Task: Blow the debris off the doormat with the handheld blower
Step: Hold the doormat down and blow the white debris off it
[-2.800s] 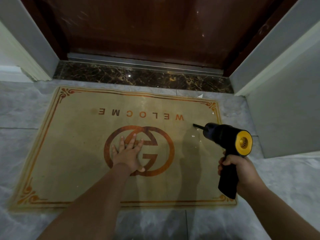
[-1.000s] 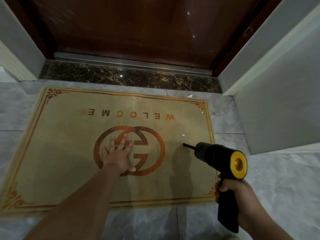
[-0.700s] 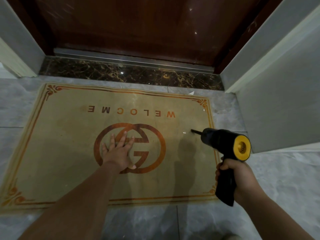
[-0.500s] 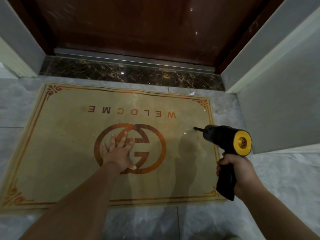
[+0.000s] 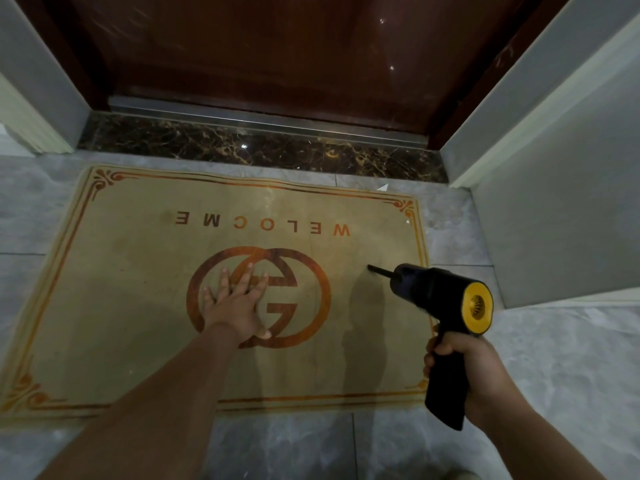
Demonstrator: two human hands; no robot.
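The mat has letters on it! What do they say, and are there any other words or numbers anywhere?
"WELCOME": in orange-brown capitals on the doormat, upside down from this view.
Two interlocked "G" letters: the round emblem in the mat's middle, partly under the left hand.
The blower in the right hand shows no readable label.
No numbers can be seen anywhere.

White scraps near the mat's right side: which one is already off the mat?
The triangular white scrap on the grey floor tile beyond the doormat far right corner; the small fleck sits inside the border.
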